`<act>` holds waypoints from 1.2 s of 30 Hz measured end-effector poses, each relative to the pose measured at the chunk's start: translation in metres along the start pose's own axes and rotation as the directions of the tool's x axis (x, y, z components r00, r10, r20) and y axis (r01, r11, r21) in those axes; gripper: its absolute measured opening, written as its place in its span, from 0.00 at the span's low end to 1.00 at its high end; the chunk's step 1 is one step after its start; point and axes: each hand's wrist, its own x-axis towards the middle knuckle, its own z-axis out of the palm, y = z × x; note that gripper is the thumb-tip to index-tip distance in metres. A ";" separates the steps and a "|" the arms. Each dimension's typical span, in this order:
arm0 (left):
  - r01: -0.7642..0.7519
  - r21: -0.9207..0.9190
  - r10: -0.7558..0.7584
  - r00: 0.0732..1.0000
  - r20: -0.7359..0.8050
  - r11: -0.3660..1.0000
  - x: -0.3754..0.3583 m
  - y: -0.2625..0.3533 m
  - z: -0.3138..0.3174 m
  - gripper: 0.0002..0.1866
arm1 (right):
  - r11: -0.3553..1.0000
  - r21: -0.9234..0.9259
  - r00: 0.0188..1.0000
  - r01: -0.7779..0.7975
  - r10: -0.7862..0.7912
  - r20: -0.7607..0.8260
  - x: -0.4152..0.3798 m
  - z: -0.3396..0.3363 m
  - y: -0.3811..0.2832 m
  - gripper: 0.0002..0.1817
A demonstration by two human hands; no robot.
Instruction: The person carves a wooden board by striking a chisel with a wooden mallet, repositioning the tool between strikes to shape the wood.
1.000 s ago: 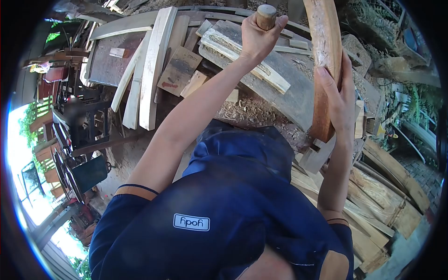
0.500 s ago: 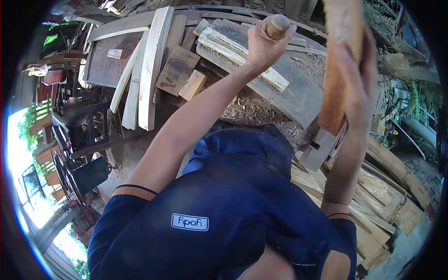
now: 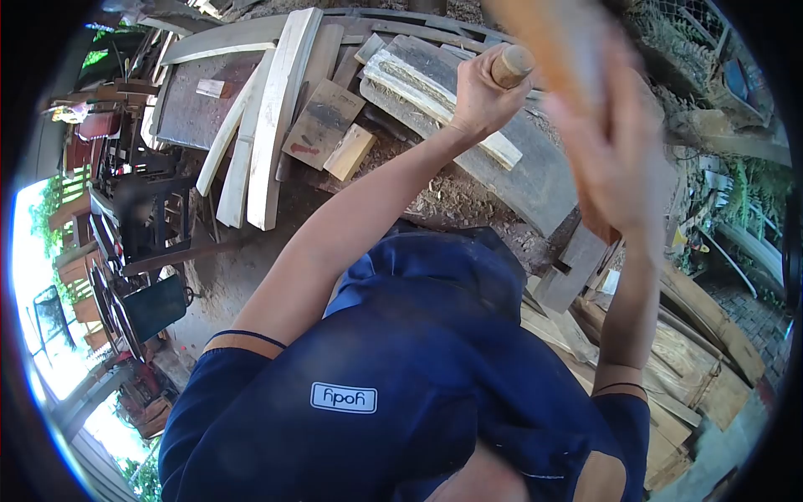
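My left hand (image 3: 481, 105) is wrapped round a cylindrical wooden handle (image 3: 512, 67), its flat round end sticking up out of the fist. Whatever lies below the fist is hidden. At the right, my right hand (image 3: 615, 159) grips a long brown wooden block (image 3: 548, 38), both blurred by motion. The block reaches up past the top edge, close to the handle; no contact is visible. Under and beside my left hand are a pale wood strip (image 3: 452, 105) and a wide grey board (image 3: 535, 184).
Long pale planks (image 3: 280, 125) lean at the upper left, beside a marked board (image 3: 324, 125) and a small wood block (image 3: 350, 152). Shavings (image 3: 452, 197) lie in the middle. More boards (image 3: 682, 368) are stacked at the lower right, and dark machinery (image 3: 155, 209) stands at the left.
My right hand and the wooden block have swung leftward, nearer the handle, and the block is more tilted. My left hand keeps its hold and sits slightly further right and lower.
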 end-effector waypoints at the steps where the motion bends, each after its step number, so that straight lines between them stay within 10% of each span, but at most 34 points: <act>1: -0.002 -0.070 0.004 1.000 0.027 0.998 -0.003 -0.001 -0.002 0.12 | 1.000 -0.007 1.000 0.003 -0.003 -0.010 -0.003 0.002 0.000 0.39; 3: -0.015 -0.143 0.022 0.999 0.048 0.990 0.002 -0.003 -0.002 0.12 | 0.976 0.060 0.946 -0.208 0.185 0.265 -0.004 0.004 -0.002 0.41; 9: 0.238 -0.175 -0.230 0.971 0.064 0.955 0.034 -0.005 -0.029 0.09 | 0.948 0.257 0.981 -0.190 0.170 0.097 -0.029 0.025 0.018 0.42; 21: 0.140 -0.176 -0.137 0.990 0.028 0.974 0.035 -0.011 -0.028 0.13 | 0.860 0.333 0.922 -0.388 0.357 0.153 -0.050 0.031 0.028 0.44; 36: -0.017 0.025 0.018 0.998 -0.053 1.000 0.005 0.003 -0.002 0.09 | 0.913 0.409 0.984 -0.014 0.085 -0.156 0.012 -0.003 -0.006 0.39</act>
